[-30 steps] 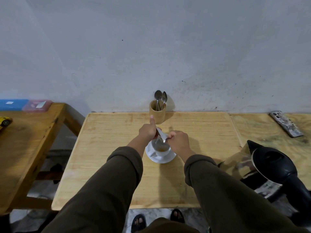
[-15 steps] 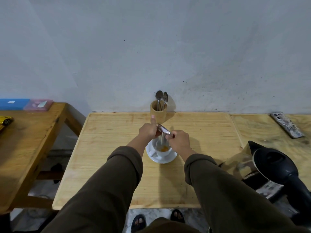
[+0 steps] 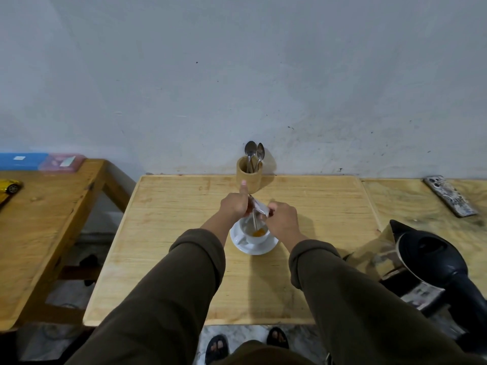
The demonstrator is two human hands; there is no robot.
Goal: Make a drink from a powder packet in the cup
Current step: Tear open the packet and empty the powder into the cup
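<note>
A white cup stands on a white saucer in the middle of the wooden table. Orange powder lies in the cup's bottom. Just above the cup, both hands pinch a small silvery powder packet. My left hand holds its left end, thumb pointing up. My right hand holds its right end. A thin stream of powder falls from the packet into the cup.
A wooden holder with two spoons stands at the table's far edge by the wall. A black-lidded metal kettle sits at the right, a phone beyond it. A second table is at the left.
The packet has been raised a little above the cup and tipped, and more orange powder has gathered in the cup. Both hands stay on the packet.
</note>
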